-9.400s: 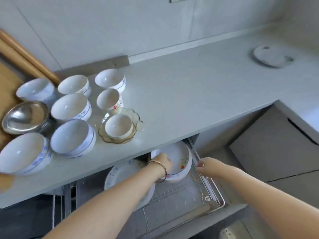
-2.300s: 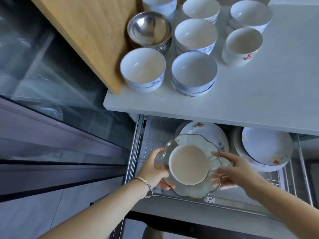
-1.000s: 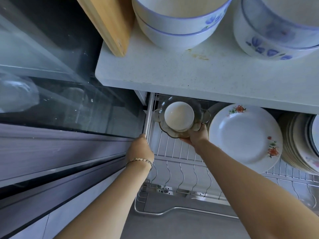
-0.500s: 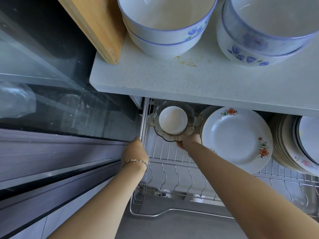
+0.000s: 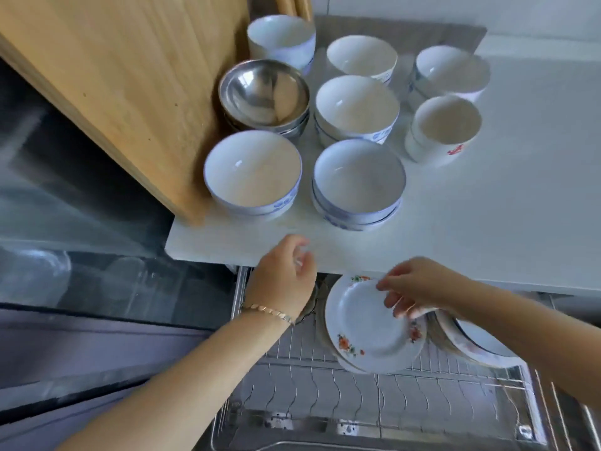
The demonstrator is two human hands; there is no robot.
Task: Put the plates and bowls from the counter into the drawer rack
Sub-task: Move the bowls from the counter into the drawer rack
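Several white bowls stand on the white counter (image 5: 487, 203): a blue-patterned bowl (image 5: 253, 172) at front left, a stacked blue-rimmed bowl (image 5: 358, 182) beside it, a steel bowl (image 5: 264, 94) behind, a red-marked cup-shaped bowl (image 5: 443, 130) to the right. Below, the wire drawer rack (image 5: 357, 398) is pulled out with flowered plates (image 5: 367, 333) leaning in it and more plates (image 5: 474, 343) to the right. My left hand (image 5: 283, 281) hovers at the counter's front edge, fingers loosely curled, holding nothing. My right hand (image 5: 416, 288) hangs over the flowered plates, fingers relaxed. A glass dish edge (image 5: 310, 307) peeks out under my left wrist.
A large wooden cutting board (image 5: 123, 76) leans at the left of the counter, touching the bowls. A dark glass-fronted appliance (image 5: 81, 249) sits left of the drawer. The rack's front rows hold no dishes.
My right hand let go of the glass dish with its small bowl at the rack's back left and drew back over the plates. My left hand left the rack's rail and rose to the counter edge.
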